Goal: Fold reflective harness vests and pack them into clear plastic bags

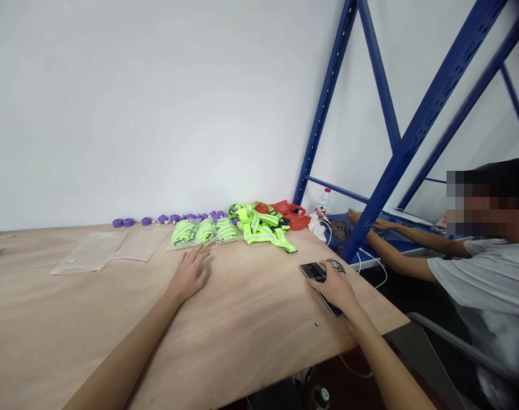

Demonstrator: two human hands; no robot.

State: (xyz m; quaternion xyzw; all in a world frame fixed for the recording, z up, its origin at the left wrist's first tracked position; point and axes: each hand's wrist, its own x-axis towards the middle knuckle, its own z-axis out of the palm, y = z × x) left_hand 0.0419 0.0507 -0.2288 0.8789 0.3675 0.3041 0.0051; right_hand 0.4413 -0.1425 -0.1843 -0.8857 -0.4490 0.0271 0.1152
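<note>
My left hand [190, 274] rests palm down on the wooden table [242, 319], fingers stretched out. Its fingertips lie by clear bags of folded neon-yellow reflective straps [206, 232]. My right hand [340, 289] is curled over a dark phone [313, 270] lying on the table near its right edge, with the thumb at one side and fingers at the other. Digits show on the phone's screen, partly covered by the hand. Just beyond those fingers is a small dark oval object [337, 265] of unclear kind. A loose neon-yellow reflective harness [266, 232] lies heaped right of the bags.
Flat clear zip bags [89, 251] lie at left. Several purple rolls [146, 221] line the wall. A red plastic bag [300, 219] and water bottle [322, 204] stand behind. At right, a blue metal rack [413, 131] rises before a seated person [490, 279] working at another surface.
</note>
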